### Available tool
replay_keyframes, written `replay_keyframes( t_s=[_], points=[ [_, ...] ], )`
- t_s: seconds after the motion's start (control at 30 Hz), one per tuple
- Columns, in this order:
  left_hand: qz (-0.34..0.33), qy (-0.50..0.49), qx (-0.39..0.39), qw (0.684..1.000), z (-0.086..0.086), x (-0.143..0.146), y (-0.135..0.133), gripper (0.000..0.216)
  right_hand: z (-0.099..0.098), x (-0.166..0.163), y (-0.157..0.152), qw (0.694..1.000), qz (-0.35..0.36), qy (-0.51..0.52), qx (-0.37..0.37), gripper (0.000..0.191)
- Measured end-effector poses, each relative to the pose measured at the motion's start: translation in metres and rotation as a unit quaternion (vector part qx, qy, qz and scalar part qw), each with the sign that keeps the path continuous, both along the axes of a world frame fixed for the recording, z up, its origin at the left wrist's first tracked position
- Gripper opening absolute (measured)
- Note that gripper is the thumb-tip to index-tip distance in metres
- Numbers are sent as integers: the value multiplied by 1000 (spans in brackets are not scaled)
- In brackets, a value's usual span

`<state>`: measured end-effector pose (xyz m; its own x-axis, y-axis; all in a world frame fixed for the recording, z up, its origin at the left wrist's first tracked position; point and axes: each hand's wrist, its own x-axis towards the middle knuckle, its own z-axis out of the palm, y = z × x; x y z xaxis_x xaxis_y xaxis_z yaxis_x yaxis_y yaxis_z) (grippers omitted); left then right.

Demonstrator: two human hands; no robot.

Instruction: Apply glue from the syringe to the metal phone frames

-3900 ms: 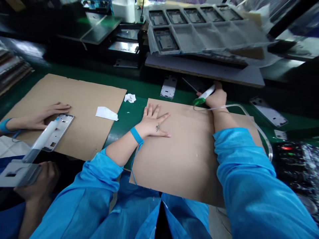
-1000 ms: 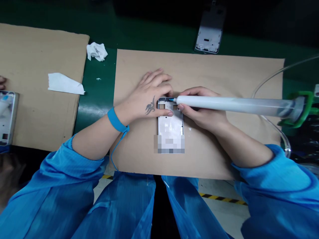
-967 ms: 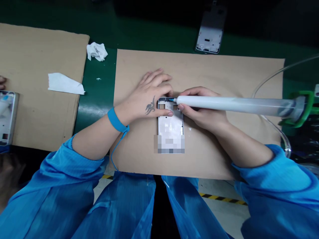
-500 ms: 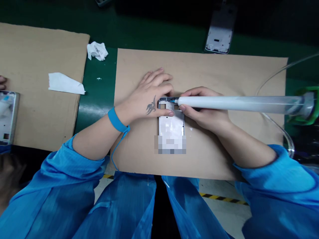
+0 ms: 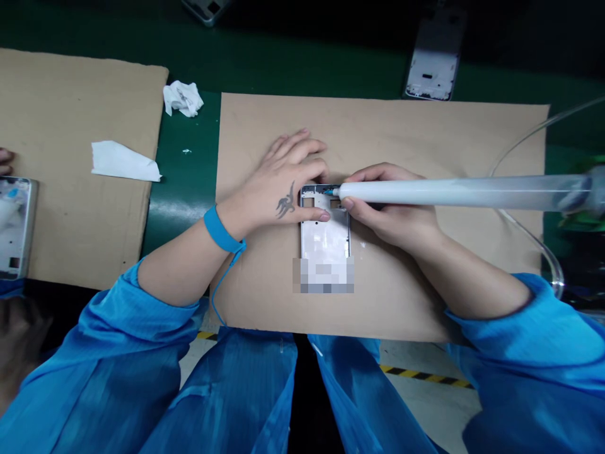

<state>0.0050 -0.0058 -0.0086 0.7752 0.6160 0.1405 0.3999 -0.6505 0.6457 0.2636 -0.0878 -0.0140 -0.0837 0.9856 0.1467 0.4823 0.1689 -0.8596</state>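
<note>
Left hand: fingers grasping the phone frame at its upper left corner — with thumb across the face, index finger bent against the top edge, the others spread over the cardboard mat.
Right hand: fingers grasping the syringe near its front end, between thumb and index finger.
Phone frame: lying flat on the cardboard mat, between both hands, long sides running away from the body; pale inner face upward, lower end masked by coarse blocks.
Syringe: laid nearly level, filled with white, reaching off towards the right; rear end blurred.
Blue nozzle: over the top edge of the phone frame, pointing left; contact impossible to tell.
Clear tube: curving down past the right forearm.
Blue wristband: around the left wrist, with a thin cord hanging from it.
Green surface: beneath both mats, showing in the strip between them, with a crumpled tissue there.
Second cardboard: to the left, under a white paper piece.
Other frames: one beyond the mat at upper right, another at the left edge — just below a co-worker's fingers.
</note>
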Motion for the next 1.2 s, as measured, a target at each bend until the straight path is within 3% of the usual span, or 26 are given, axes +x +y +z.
replay_keyframes(
  t_s=[0.6,1.2],
  points=[
    [2,3,-8,1000,0,1,1,69,0,2,-1,1000,-13,-2,-2,39],
    [1,5,-1,1000,0,0,1,70,-3,2,0,999,-30,-15,3,30]
  ],
)
